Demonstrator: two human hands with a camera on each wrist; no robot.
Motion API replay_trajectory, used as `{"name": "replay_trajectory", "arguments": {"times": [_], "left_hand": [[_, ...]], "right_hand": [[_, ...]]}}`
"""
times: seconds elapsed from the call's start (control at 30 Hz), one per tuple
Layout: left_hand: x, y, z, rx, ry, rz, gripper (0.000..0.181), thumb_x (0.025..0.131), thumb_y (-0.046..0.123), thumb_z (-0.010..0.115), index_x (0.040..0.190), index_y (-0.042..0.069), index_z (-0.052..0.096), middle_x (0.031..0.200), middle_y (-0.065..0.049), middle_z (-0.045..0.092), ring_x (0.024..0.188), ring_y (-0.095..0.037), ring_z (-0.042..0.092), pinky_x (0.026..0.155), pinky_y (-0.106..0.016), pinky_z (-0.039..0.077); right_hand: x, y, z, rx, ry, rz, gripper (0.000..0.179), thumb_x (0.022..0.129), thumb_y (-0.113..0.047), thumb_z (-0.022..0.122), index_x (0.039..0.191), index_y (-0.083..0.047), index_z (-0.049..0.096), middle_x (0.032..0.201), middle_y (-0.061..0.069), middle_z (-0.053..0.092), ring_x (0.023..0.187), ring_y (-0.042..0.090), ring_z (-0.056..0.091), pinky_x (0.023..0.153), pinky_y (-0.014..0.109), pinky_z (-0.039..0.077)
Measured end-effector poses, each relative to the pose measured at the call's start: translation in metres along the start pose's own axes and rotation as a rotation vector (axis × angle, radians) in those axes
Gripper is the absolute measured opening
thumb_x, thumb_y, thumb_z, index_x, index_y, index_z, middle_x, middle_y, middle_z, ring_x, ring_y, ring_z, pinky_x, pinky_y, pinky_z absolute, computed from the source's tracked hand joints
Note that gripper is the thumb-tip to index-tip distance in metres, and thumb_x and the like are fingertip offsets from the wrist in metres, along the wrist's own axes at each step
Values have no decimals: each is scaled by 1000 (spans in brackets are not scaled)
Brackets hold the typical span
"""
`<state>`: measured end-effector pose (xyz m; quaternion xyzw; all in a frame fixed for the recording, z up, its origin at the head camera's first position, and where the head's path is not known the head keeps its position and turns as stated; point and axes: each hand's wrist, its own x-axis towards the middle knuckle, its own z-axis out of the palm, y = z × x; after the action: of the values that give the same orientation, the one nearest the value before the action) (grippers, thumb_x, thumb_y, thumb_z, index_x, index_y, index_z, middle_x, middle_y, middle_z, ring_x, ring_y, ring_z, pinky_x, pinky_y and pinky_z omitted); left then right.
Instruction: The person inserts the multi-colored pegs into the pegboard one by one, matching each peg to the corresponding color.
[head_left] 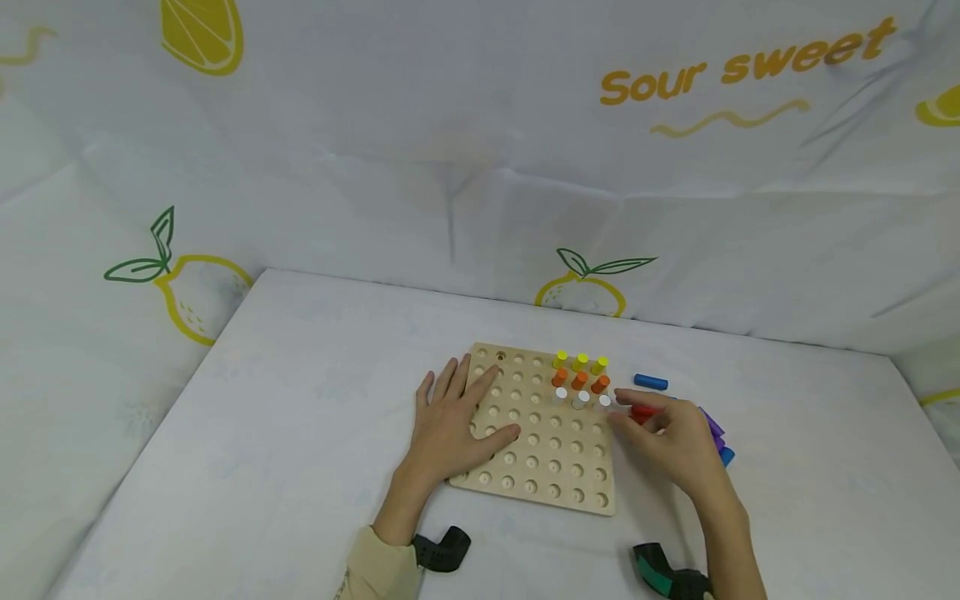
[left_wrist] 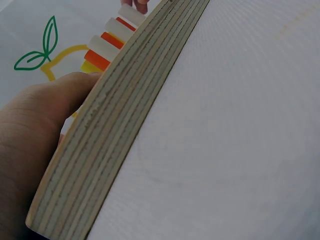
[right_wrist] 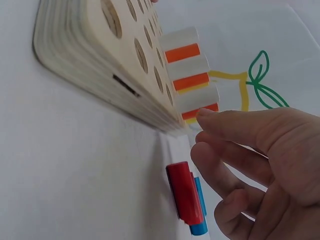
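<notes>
A square wooden pegboard (head_left: 532,442) with rows of round holes lies on the table. Yellow pegs (head_left: 581,362), orange pegs (head_left: 580,381) and white pegs (head_left: 581,399) stand in three short rows along its upper right part. My left hand (head_left: 450,425) rests spread over the board's left side, with the thumb reaching inward. At the right edge, my right hand (head_left: 667,433) has its fingertips close beside the end white peg (right_wrist: 200,97). Its fingers are loosely bent, and no peg shows between them in the right wrist view.
Loose pegs lie right of the board: a blue peg (head_left: 650,382), a red peg (right_wrist: 185,192) and purple pegs (head_left: 712,423), partly behind the right hand. A white lemon-print cloth (head_left: 375,208) hangs behind the white table (head_left: 247,467).
</notes>
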<state>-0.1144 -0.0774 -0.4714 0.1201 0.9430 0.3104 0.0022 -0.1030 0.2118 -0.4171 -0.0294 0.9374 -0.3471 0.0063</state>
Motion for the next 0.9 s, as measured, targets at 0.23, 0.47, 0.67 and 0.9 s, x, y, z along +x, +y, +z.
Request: {"name": "replay_trajectory", "arguments": {"times": [0.23, 0.47, 0.67, 0.9], "left_hand": [[0, 0, 0, -2, 4, 5, 87, 84, 66, 65, 157, 24, 44, 169, -17, 26, 159, -37, 19, 125, -64, 7], [0, 0, 0, -1, 8, 8, 87, 84, 65, 65, 156, 23, 44, 169, -17, 27, 159, -37, 20, 125, -64, 8], [-1, 0, 0, -4, 7, 7, 87, 83, 65, 66, 156, 23, 45, 169, -18, 27, 159, -37, 20, 125, -64, 8], [0, 0, 0, -1, 2, 1, 87, 83, 66, 65, 156, 23, 44, 169, -17, 26, 160, -37, 19, 125, -64, 7]], "right_hand": [[-3, 7, -6, -10, -9, 42, 29, 90, -12, 78, 117, -4, 76, 107, 16, 77, 55, 5, 51, 49, 22, 41], [-6, 12, -10, -40, -40, 73, 29, 88, -13, 79, 116, -4, 77, 104, 15, 76, 58, 6, 52, 51, 22, 41], [-9, 15, -11, -72, -37, 53, 28, 86, -12, 81, 113, -4, 78, 112, 18, 76, 59, 4, 55, 56, 22, 42], [-9, 17, -8, -111, -44, 45, 24, 86, -8, 80, 109, -4, 79, 114, 19, 75, 59, 7, 52, 50, 22, 41]]}}
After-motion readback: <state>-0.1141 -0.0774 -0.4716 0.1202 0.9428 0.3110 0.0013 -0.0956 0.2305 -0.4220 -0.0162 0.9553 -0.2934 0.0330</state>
